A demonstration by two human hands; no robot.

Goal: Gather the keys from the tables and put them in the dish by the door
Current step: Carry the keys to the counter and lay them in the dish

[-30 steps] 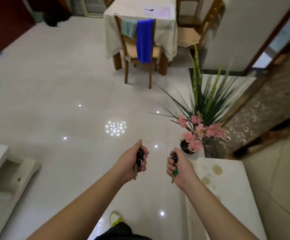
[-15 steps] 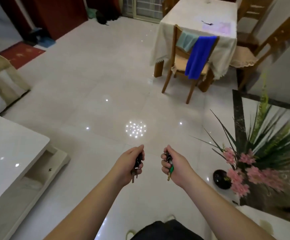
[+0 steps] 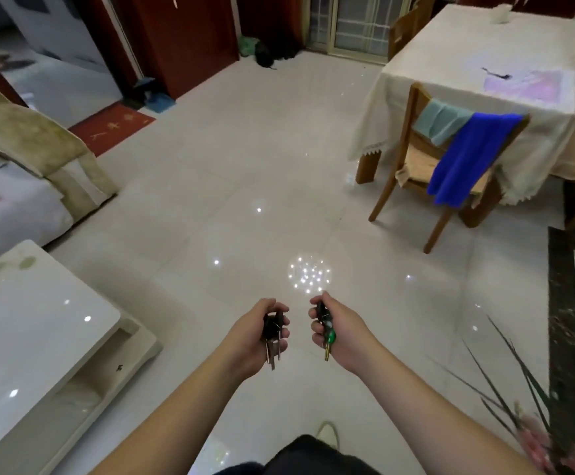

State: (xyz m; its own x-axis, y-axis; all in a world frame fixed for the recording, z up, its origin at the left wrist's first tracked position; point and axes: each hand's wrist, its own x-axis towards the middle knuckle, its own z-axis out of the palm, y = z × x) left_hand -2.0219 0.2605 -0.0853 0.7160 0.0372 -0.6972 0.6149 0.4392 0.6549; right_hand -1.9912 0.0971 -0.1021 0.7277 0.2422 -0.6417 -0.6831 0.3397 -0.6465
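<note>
My left hand (image 3: 250,337) is closed around a black-headed bunch of keys (image 3: 272,337) whose silver blades hang down below the fingers. My right hand (image 3: 342,332) grips a second bunch of keys (image 3: 327,332) with a black fob, a green tag and a brass blade pointing down. Both hands are held out in front of me, side by side, over the glossy tiled floor. No dish is in view. A red door (image 3: 190,39) stands at the far left beside an open doorway.
A white glossy coffee table (image 3: 22,337) is at my lower left, a sofa (image 3: 22,173) behind it. A cloth-covered dining table (image 3: 485,53) and a wooden chair (image 3: 420,159) draped with a blue towel (image 3: 468,156) stand at right. A flower plant (image 3: 546,423) is at the lower right. Pale floor tiles stretch ahead.
The view has swung left: the plant and the dining table have slid right, and the coffee table, sofa and red door have come into sight. Both hands still hold their keys.
</note>
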